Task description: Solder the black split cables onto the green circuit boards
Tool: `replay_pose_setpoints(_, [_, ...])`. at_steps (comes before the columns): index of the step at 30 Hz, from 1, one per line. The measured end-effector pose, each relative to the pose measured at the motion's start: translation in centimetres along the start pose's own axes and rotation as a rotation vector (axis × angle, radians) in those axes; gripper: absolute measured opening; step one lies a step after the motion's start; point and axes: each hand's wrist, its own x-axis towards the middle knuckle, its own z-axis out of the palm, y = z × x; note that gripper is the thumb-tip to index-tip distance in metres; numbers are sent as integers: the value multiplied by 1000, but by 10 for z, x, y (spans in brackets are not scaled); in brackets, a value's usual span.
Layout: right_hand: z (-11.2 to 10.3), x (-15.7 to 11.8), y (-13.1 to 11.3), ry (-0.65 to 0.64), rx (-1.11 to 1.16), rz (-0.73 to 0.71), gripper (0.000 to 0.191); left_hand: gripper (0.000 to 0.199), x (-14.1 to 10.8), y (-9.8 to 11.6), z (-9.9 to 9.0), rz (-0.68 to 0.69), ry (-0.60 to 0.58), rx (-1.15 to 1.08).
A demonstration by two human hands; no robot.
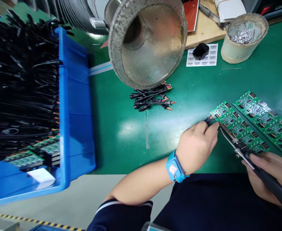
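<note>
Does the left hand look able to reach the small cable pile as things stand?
Probably yes, once the left hand leaves the circuit board: open tabletop lies between it and the small cable pile.

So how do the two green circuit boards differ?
The left green circuit board has a black cable and black-handled soldering iron at its edge; the right green circuit board has neither. The left board is beside the left hand; the right board sits farther off. Both slant alike, with rowed digit displays.

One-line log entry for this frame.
left hand: cable at board edge | right hand: soldering iron, tip at same board | second board: alongside
</note>
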Motion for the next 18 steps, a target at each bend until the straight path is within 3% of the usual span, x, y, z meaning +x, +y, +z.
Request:
replay_pose_setpoints(12, [-2, -5, 6, -14, 18, -19, 30, 27, 3, 1, -2, 74, -112, 120])
replay_pose_setpoints(18, [-2, 3, 2, -21, -6, -21, 18, 27, 5, -1, -4, 110, -134, 134])
